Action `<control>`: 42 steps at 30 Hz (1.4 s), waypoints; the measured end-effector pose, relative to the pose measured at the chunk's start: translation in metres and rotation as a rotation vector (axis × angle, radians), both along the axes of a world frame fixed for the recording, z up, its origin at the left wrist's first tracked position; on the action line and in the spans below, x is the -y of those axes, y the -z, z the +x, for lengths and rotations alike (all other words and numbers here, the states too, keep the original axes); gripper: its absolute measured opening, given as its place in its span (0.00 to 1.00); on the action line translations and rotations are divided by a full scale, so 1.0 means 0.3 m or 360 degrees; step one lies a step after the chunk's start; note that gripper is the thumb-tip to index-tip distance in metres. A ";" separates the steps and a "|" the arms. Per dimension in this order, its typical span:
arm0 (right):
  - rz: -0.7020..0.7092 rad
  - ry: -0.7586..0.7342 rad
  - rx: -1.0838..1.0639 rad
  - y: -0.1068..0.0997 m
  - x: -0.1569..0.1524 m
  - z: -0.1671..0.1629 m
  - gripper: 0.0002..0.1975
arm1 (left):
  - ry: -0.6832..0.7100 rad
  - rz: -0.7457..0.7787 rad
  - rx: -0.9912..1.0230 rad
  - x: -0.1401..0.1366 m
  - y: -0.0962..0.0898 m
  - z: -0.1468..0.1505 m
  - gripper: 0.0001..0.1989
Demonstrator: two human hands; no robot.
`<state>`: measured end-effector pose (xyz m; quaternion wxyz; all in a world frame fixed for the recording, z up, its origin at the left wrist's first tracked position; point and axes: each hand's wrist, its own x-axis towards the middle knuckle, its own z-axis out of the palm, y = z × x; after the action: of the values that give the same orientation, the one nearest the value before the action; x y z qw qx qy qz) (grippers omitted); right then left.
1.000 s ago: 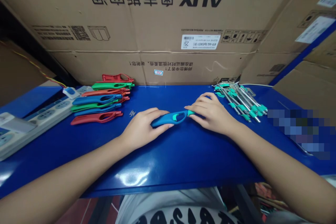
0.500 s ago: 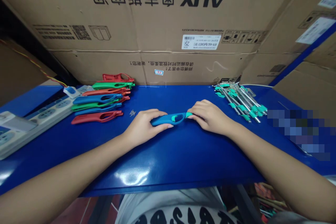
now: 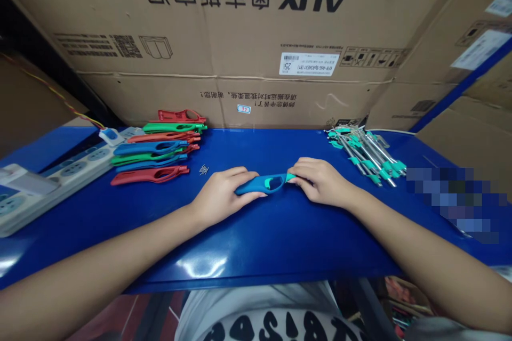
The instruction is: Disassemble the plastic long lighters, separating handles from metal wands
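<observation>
My left hand (image 3: 222,194) is wrapped round the back of a blue plastic lighter handle (image 3: 260,185), thumb along the near side and fingers over the far side. A green trigger piece (image 3: 268,183) shows in the handle's oval opening. At the handle's right end my right hand (image 3: 324,182) pinches a green end piece (image 3: 290,177) between thumb and fingers. Whatever lies further inside the right hand is hidden. Both hands hold the work just above the blue table, level from left to right.
Red, green and blue handle shells (image 3: 150,175) lie in a row at left, beside a white power strip (image 3: 72,171). Small metal pins (image 3: 204,169) lie near my left hand. Metal tubes with green parts (image 3: 366,154) are piled at right. A cardboard box (image 3: 240,37) stands behind the table (image 3: 280,245).
Both hands and the blue handle have shifted slightly right and down in the view. The grips stay the same, and the green end piece remains at the handle's right end.
</observation>
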<state>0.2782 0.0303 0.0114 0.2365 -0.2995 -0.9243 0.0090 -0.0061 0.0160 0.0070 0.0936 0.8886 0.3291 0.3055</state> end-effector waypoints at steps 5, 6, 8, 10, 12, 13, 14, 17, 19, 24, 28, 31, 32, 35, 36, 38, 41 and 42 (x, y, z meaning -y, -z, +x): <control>-0.0159 -0.0064 0.0076 -0.005 0.008 -0.005 0.14 | 0.0033 0.0074 -0.0131 0.010 0.014 0.002 0.21; -0.0176 -0.0076 0.0081 -0.006 0.009 -0.006 0.15 | 0.0028 0.0085 -0.0158 0.011 0.015 0.003 0.21; -0.0179 -0.0076 0.0073 -0.007 0.008 -0.006 0.15 | 0.0005 0.0077 -0.0161 0.012 0.013 0.003 0.21; -0.0144 -0.0053 0.0060 -0.009 0.004 -0.006 0.14 | -0.0008 0.0020 -0.0119 0.009 0.006 0.003 0.20; -0.0111 -0.0022 0.0053 -0.013 -0.001 -0.008 0.14 | -0.0009 -0.0039 -0.0059 0.002 -0.002 0.002 0.18; -0.0117 -0.0007 0.0059 -0.016 -0.002 -0.009 0.14 | -0.0013 -0.0063 -0.0035 -0.002 -0.006 0.002 0.18; -0.0145 0.0005 0.0078 -0.020 -0.003 -0.010 0.14 | -0.0017 -0.0083 -0.0022 -0.006 -0.009 0.003 0.17; -0.0279 0.0058 0.0174 -0.035 -0.002 -0.005 0.13 | -0.0015 -0.0168 -0.0047 -0.011 -0.014 0.004 0.16; -0.0341 0.0114 0.0236 -0.047 -0.002 0.008 0.12 | -0.0004 -0.0235 -0.0097 -0.010 -0.015 0.004 0.15; -0.0479 0.0199 0.0338 -0.068 -0.013 0.053 0.09 | -0.0082 -0.0238 -0.0233 -0.013 -0.010 -0.006 0.17; -0.0556 0.0234 0.0300 -0.078 -0.017 0.067 0.08 | -0.0077 -0.0204 -0.0294 -0.020 -0.008 -0.012 0.16; -0.0552 0.0394 0.0308 -0.101 -0.025 0.136 0.17 | -0.0056 -0.0225 -0.0315 -0.009 -0.019 -0.016 0.15; -0.0551 0.0531 0.0328 -0.113 -0.030 0.187 0.20 | -0.0052 -0.0221 -0.0340 -0.002 -0.025 -0.019 0.15; -0.0538 0.1367 0.0396 -0.164 -0.048 0.430 0.21 | -0.0035 -0.0212 -0.0418 0.017 -0.037 -0.030 0.16; -0.0509 0.1538 0.0391 -0.182 -0.049 0.527 0.18 | -0.0027 -0.0211 -0.0428 0.020 -0.038 -0.034 0.16; -0.0447 0.1806 0.0369 -0.210 -0.035 0.713 0.16 | 0.0001 -0.0207 -0.0404 0.020 -0.033 -0.040 0.16; -0.0279 0.1882 0.0266 -0.210 0.021 0.902 0.21 | 0.0042 -0.0206 -0.0276 0.010 -0.015 -0.040 0.16; -0.0209 0.1805 0.0215 -0.198 0.043 0.935 0.22 | 0.0051 -0.0208 -0.0229 0.005 -0.008 -0.038 0.16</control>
<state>0.5586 0.0173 0.0708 0.1256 -0.7624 -0.6295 -0.0811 -0.0175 0.0144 0.0094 0.1323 0.9054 0.3400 0.2173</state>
